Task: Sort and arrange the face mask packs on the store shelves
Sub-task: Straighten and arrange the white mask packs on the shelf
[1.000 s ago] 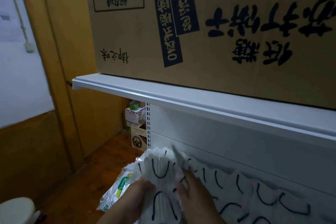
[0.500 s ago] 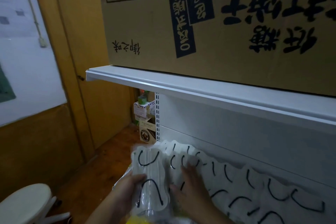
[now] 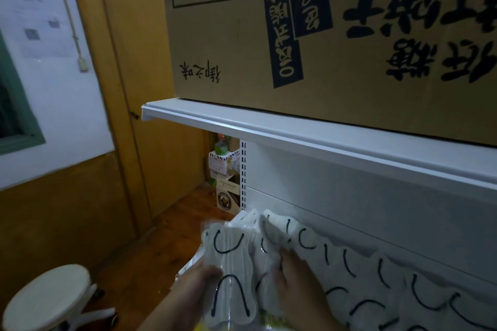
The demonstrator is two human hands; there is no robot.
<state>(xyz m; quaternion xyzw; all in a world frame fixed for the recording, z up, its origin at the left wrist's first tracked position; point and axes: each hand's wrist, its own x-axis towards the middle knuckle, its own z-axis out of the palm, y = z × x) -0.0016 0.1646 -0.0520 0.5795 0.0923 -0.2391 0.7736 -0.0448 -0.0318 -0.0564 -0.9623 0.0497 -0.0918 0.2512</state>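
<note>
My left hand [image 3: 197, 281] pinches a mask pack [image 3: 228, 274], thumb on its face; a second ago the pack overlapped the row [image 3: 376, 277], now it stands apart at the row's 9 o'clock end, ready to slot in. Right hand [image 3: 293, 279] lies flat on the end packs, fingers together, pressing them toward 3 o'clock. Shelf [image 3: 295, 131] and carton [image 3: 322, 35] at 12.

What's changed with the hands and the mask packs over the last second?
The left hand has brought its mask pack upright beside the row of packs. The right hand has slid its fingers in among the row's leftmost packs. The left hand's hold, the cardboard box and the shelf are unchanged.
</note>
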